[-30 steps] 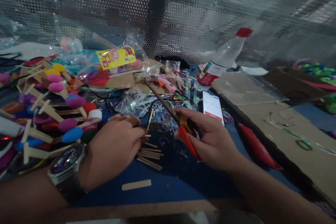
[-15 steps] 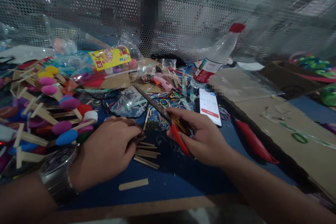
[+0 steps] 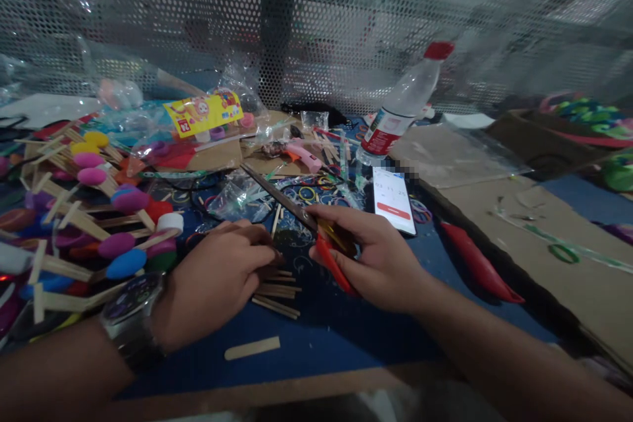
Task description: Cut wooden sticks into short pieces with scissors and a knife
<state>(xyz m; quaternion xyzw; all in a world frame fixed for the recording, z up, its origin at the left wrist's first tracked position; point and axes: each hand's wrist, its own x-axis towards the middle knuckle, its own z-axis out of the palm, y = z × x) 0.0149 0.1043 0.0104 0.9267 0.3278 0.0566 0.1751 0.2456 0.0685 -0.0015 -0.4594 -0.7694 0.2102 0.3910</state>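
Note:
My right hand (image 3: 370, 257) is closed around the handles of a pair of scissors (image 3: 281, 201) with red and yellow grips, the blades pointing up and left. Beside it my left hand (image 3: 222, 280), with a watch (image 3: 133, 310) on the wrist, has its fingers curled down over the table; what they hold, if anything, is hidden. Several thin wooden sticks (image 3: 277, 290) lie just right of and under its fingers. Nearer the front edge a flat wooden piece (image 3: 252, 348) rests on the blue table (image 3: 346, 349).
Colourful spoon-like pieces on wooden sticks (image 3: 91, 231) pile up at left. A phone (image 3: 393, 201), a bottle (image 3: 403, 105) with a red cap and a red object (image 3: 479, 264) are at right. Rubber bands (image 3: 309, 192) and a yellow-labelled bag (image 3: 202, 112) lie behind my hands.
My left hand and watch have shifted slightly right, closer to the scissors. My right hand, still holding the scissors, has moved slightly left.

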